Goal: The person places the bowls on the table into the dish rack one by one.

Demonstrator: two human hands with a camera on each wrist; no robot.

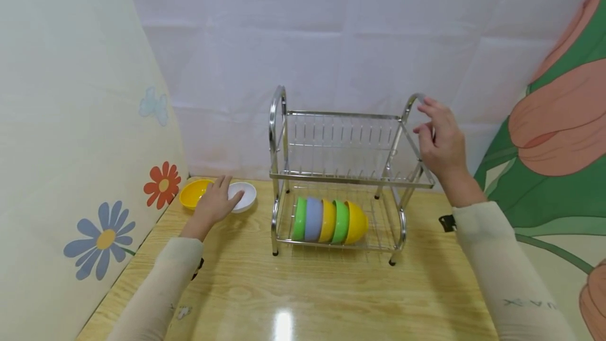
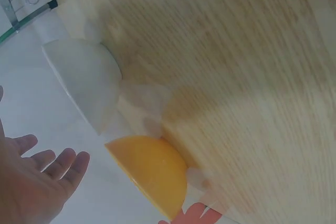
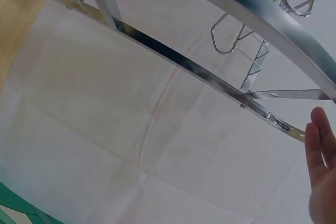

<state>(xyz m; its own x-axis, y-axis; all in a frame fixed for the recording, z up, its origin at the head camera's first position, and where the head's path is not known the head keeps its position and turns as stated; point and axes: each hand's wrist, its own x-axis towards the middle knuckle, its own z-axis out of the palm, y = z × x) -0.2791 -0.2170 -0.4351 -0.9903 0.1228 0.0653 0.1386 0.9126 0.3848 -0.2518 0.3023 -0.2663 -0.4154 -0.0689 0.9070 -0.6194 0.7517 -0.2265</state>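
My left hand [image 1: 216, 201], its fingers stretched out, hovers over two bowls on the table: a yellow bowl [image 1: 193, 194] and a white bowl [image 1: 244, 197]. In the left wrist view this hand [image 2: 39, 182] is apart from the white bowl [image 2: 86, 80] and the yellow bowl [image 2: 152, 171]. At the top of the right side frame of a two-tier chrome dish rack [image 1: 350, 178] is my right hand [image 1: 442, 141], loosely bent. Its fingertips [image 3: 313, 135] lie by the curved bar in the right wrist view; whether they touch it I cannot tell.
On the rack's lower tier, several nested bowls [image 1: 357, 222] in green, blue-purple and yellow stand on their sides. The wooden table [image 1: 236, 293] meets a white cloth backdrop [image 1: 331, 57] behind. Flower-patterned panels [image 1: 47, 146] flank it.
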